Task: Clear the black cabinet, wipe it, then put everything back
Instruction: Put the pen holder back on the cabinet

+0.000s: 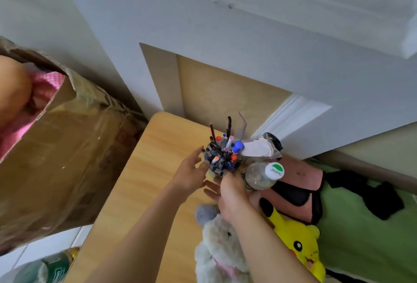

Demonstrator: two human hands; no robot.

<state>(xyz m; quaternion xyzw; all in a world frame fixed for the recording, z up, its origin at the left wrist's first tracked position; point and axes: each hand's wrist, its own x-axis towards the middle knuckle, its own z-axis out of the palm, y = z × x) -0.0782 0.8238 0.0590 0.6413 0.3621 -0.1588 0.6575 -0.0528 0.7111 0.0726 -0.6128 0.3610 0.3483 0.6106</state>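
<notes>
Pale walls and a light wooden tabletop (155, 170) are filling the middle of the frame; the black cabinet named in the task is not showing anywhere in this view. At centre, a pen holder (222, 158) crammed with pens and markers is standing on the tabletop near its far right corner. The left hand (190, 175), fingers spread, is reaching its left side, fingertips touching or just short of it; which cannot be told. The right hand (230, 191) is lying against its near side with fingers loosely open, so neither hand is clearly gripping.

Judged step: carrying the holder between table and cabinet, direction not determinable. To do it well, both palms are best closing low around the body, keeping it upright so that the tall pens are not tipping out, and lifting clear of the clear plastic bottle (259, 176) touching or just beside it at right.

Count: one pen holder; pens too many and too crowded for counting; one bottle with a white-and-green cap; two plush toys, one grey-white (220, 249) at lower centre, one yellow (300, 244) at lower right; one cardboard box (63, 147) at left; one crumpled white paper (259, 148) behind the bottle.
</notes>
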